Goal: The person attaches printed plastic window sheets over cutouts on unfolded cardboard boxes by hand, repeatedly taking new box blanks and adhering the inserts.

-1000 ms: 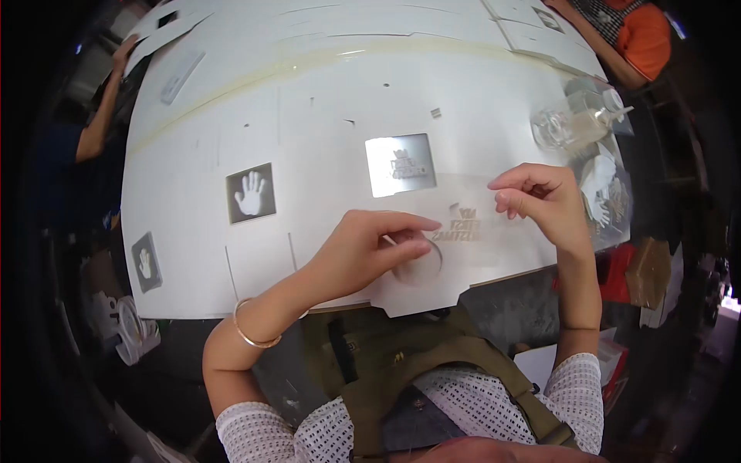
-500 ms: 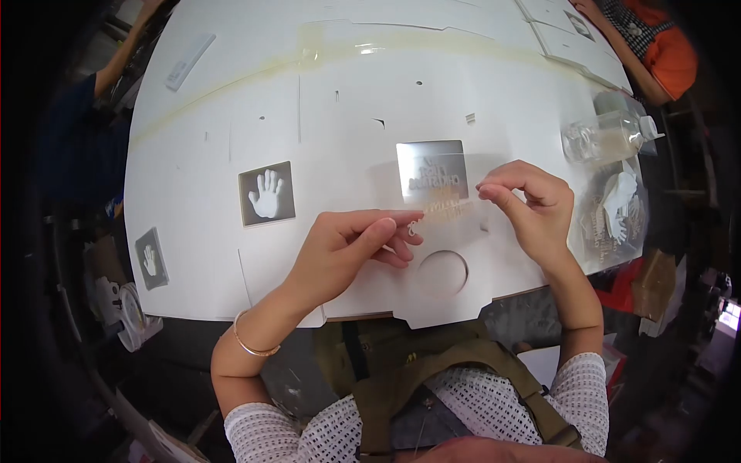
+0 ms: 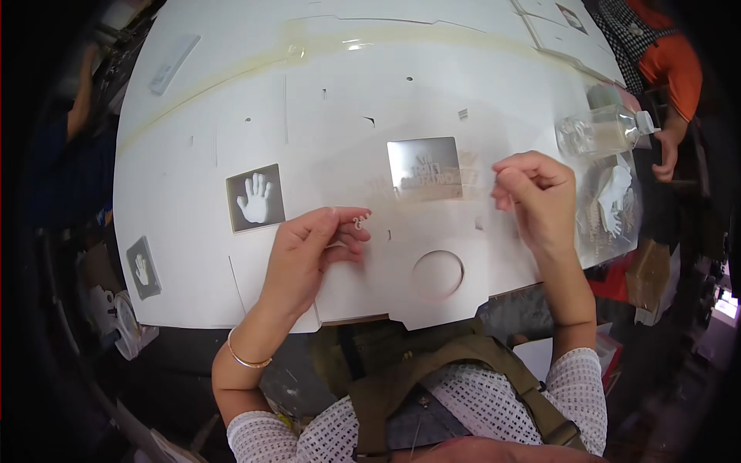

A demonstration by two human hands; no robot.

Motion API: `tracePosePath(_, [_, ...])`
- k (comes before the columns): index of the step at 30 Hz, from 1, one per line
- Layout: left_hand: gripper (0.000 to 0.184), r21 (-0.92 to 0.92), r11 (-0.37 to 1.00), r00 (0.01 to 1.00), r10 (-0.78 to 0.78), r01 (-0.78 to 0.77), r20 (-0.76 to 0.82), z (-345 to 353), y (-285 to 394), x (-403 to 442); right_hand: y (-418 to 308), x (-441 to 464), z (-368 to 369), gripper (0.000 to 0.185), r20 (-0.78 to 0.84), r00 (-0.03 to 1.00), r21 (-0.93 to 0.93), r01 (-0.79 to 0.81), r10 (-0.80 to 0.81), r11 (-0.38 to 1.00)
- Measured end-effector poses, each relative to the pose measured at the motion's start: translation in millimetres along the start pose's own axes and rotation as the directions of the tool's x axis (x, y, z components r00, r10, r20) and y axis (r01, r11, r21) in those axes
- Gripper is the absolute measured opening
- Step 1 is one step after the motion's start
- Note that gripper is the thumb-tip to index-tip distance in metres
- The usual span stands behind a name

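Observation:
My left hand (image 3: 312,243) pinches a small white lettering piece (image 3: 360,222) between thumb and forefinger, its other fingers curled below. A clear film (image 3: 394,208) with faint tan letters stretches between my hands, its edges hard to make out. At its right side, my right hand (image 3: 542,193) has thumb and forefinger closed on it. Behind the film lies a shiny square plate (image 3: 409,158) marked with raised-looking words. Left of it, a dark square plate (image 3: 243,220) bears a white handprint.
A smaller handprint plate (image 3: 143,266) lies at the left edge. On the right are a clear bottle (image 3: 602,131) and a bag (image 3: 629,224) of white cut-outs. A round hole (image 3: 438,275) is in the white board near me. Co-workers are at both upper sides.
My left hand has moved left, and the gap between my hands has widened. The film, low over the board earlier, now spans across the shiny plate. The right co-worker's hand has come down near the bottle.

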State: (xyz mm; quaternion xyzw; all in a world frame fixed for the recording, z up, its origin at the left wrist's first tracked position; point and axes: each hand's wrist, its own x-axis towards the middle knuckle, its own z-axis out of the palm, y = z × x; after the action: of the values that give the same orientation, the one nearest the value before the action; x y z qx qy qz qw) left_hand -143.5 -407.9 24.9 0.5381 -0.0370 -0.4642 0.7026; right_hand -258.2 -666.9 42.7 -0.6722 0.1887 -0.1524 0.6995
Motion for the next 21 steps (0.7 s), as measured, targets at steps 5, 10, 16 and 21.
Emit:
tracePosePath(5, [0.025, 0.444, 0.879, 0.965, 0.239, -0.171, -0.103, -17.5, 13.9, -18.7, 0.9, 23.5, -25.3, 0.011, -0.067, 0.990, -0.054, -0.126, 0.122, 0.991])
tracePosePath(10, [0.016, 0.579, 0.775, 0.899, 0.410, -0.255, -0.154, -39.0, 12.6, -39.6, 25.3, 34.8, -24.0, 0.012, 0.034, 0.970, -0.080, -0.239, 0.242, 0.968])
tracePosePath(16, [0.007, 0.670, 0.668, 0.942, 0.294, -0.324, 0.163, -36.0, 11.2, -50.7, 36.8, 35.0, -9.1, 0.010, 0.028, 0.974, -0.159, -0.217, 0.224, 0.963])
tracePosePath(21, [0.013, 0.690, 0.656, 0.952, 0.205, -0.306, 0.227, -23.1, 4.8, -45.7, 46.3, 30.3, -7.5, 0.008, -0.005, 0.981, -0.179, -0.194, 0.196, 0.964])
